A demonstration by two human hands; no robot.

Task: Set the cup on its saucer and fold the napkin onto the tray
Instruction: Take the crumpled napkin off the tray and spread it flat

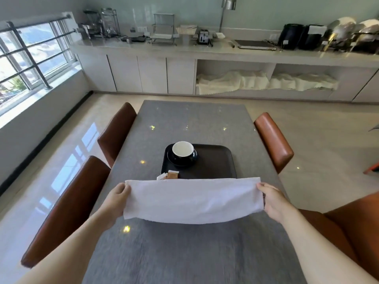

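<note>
Your left hand point(115, 196) and right hand point(271, 198) pinch the ends of the soft white cloth napkin point(192, 198), stretched above the grey table point(184, 253) before the dark rectangular tray point(217, 162); the black, white-lined cup point(183, 151) sits on its glossy black saucer point(174, 161).

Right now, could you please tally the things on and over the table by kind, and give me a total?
Tray: 1
Cup: 1
Saucer: 1
Napkin, held over the table by the left hand and right hand: 1
Packets at the tray's near edge, partly hidden by the napkin: at least 2
Total: at least 6
</note>
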